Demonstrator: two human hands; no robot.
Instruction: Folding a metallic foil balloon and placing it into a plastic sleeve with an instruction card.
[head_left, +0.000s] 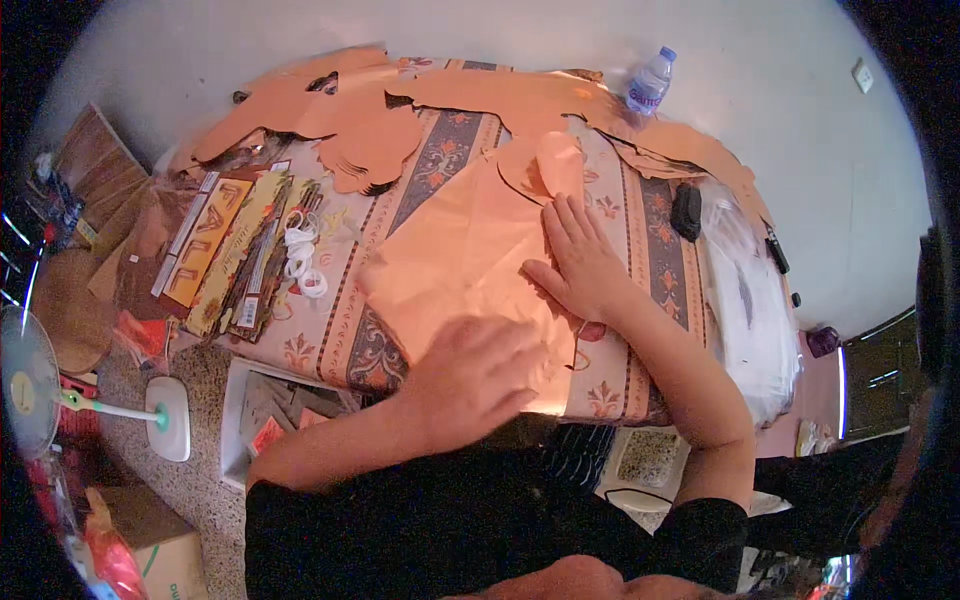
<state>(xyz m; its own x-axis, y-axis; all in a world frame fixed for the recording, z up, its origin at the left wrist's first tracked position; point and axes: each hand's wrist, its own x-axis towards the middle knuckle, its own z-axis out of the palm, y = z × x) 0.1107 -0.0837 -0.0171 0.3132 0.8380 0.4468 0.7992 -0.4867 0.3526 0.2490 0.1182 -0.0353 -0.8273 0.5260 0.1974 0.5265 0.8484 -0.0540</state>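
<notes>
A large orange sheet (450, 245), paper-like and lightly creased, lies on the patterned tablecloth (655, 245) in front of me. A curved cut-out flap (560, 165) shows at its far end. My right hand (585, 260) rests flat on the sheet's right side, fingers stretched toward the flap. Over the near part of the sheet is my left hand (475, 375), its fingers extended and slightly smeared by motion; whether it touches the sheet I cannot tell. Neither hand grips anything. A small reddish piece (592, 330) with a thin string shows beside my right wrist.
More orange cut pieces (480, 95) line the table's far edge, near a plastic bottle (650, 82). Printed packets (235, 250) and white rings (300, 250) lie left. A black object (686, 212) and clear plastic bags (745, 300) lie right. A fan (30, 385) stands lower left.
</notes>
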